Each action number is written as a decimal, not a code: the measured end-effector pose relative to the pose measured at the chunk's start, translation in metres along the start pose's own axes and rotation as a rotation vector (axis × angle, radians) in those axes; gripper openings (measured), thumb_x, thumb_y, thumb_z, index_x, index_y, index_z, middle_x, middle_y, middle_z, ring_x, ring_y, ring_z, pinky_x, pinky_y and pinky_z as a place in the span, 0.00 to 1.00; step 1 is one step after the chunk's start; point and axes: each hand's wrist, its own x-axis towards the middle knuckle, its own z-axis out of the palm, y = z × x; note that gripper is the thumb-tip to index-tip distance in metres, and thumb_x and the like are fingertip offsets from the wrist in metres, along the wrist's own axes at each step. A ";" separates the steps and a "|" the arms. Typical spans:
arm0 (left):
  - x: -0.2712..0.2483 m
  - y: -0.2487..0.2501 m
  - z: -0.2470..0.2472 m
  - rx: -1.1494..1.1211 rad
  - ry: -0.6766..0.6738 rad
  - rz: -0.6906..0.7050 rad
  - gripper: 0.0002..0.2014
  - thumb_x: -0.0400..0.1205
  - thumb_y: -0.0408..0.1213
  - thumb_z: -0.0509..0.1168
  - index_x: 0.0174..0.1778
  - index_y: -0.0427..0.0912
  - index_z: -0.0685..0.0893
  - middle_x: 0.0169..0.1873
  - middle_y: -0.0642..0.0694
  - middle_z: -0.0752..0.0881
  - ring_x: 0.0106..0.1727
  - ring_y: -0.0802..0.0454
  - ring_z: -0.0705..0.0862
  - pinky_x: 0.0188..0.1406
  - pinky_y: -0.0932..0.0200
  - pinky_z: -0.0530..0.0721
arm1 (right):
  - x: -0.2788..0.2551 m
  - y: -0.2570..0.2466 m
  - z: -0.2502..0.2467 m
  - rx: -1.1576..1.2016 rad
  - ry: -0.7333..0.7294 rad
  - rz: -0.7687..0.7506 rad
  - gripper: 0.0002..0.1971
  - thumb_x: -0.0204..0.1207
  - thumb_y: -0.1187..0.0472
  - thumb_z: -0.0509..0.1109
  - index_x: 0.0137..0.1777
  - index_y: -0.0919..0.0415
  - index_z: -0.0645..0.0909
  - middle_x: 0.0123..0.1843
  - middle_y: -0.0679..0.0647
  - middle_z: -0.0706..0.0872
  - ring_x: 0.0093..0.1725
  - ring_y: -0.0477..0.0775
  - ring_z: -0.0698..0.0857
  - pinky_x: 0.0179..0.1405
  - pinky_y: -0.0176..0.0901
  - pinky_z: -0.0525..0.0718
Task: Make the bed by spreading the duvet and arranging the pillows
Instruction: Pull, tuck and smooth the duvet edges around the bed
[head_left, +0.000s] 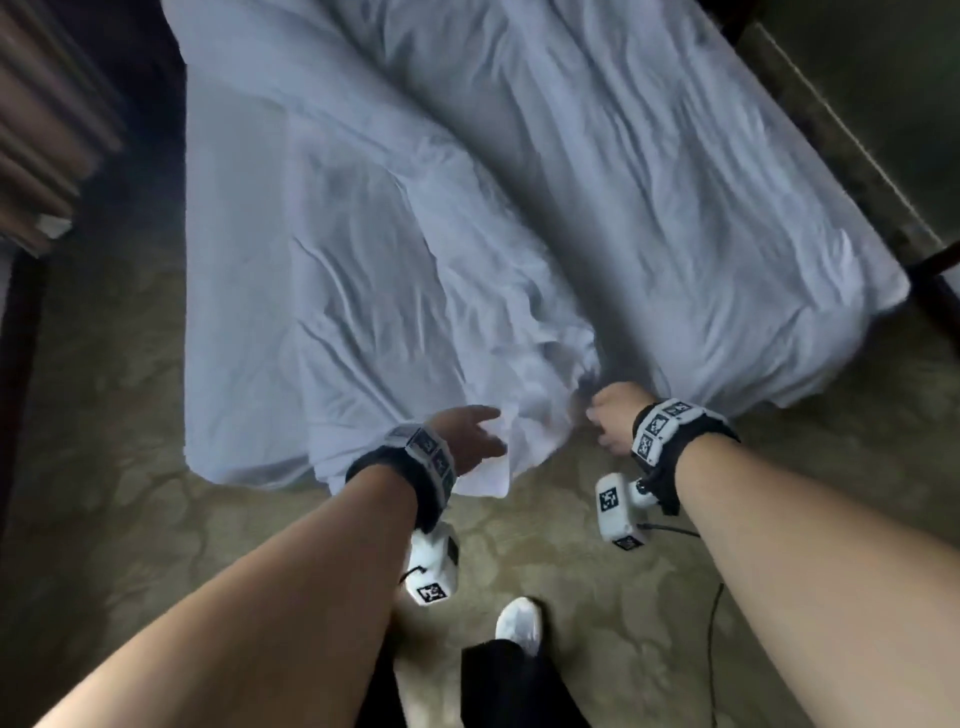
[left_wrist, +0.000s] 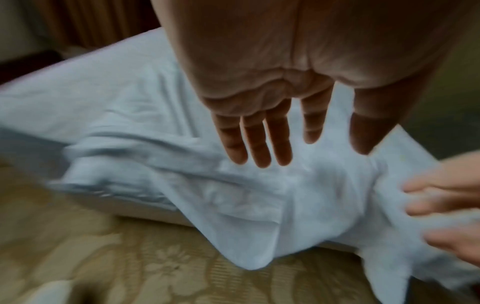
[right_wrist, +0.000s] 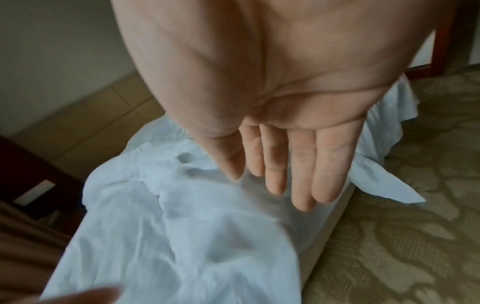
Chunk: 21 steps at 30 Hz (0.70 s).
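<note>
Your left hand (head_left: 470, 436) and right hand (head_left: 615, 418), fingers straight and slightly spread, hover over the crumpled white duvet (head_left: 415, 291) at the bed's (head_left: 234, 260) foot edge, gripping nothing.

Count: 1 bed (head_left: 675, 156), 1 white duvet (head_left: 389, 312), 2 hands, left (head_left: 470, 436) and right (head_left: 615, 421), 1 shoe (head_left: 519, 623).

duvet (head_left: 415, 270) on bed (head_left: 675, 234), bunched along its left side | duvet corner overhangs foot edge onto carpet (head_left: 130, 415) | left hand (head_left: 470, 436), right hand (head_left: 615, 418) at foot edge, apparently above duvet
</note>
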 end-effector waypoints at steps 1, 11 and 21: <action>0.005 -0.020 -0.007 -0.002 0.075 -0.059 0.22 0.85 0.42 0.71 0.76 0.48 0.81 0.68 0.42 0.86 0.65 0.45 0.85 0.62 0.59 0.80 | 0.004 0.004 0.003 -0.059 -0.025 0.009 0.18 0.85 0.62 0.65 0.71 0.70 0.81 0.68 0.67 0.85 0.65 0.66 0.86 0.56 0.48 0.84; 0.029 -0.132 -0.068 -0.284 0.473 -0.453 0.31 0.87 0.49 0.66 0.84 0.39 0.71 0.79 0.38 0.77 0.77 0.38 0.77 0.74 0.47 0.73 | 0.046 -0.039 0.018 -0.124 0.053 0.021 0.21 0.79 0.50 0.68 0.64 0.67 0.79 0.63 0.63 0.86 0.55 0.64 0.86 0.49 0.44 0.78; 0.096 -0.172 -0.096 -0.473 0.458 -0.560 0.43 0.76 0.59 0.76 0.81 0.39 0.69 0.71 0.37 0.80 0.69 0.33 0.81 0.60 0.44 0.78 | 0.102 -0.072 0.017 -0.146 0.265 0.072 0.54 0.75 0.39 0.72 0.90 0.55 0.42 0.89 0.61 0.56 0.86 0.65 0.61 0.83 0.59 0.62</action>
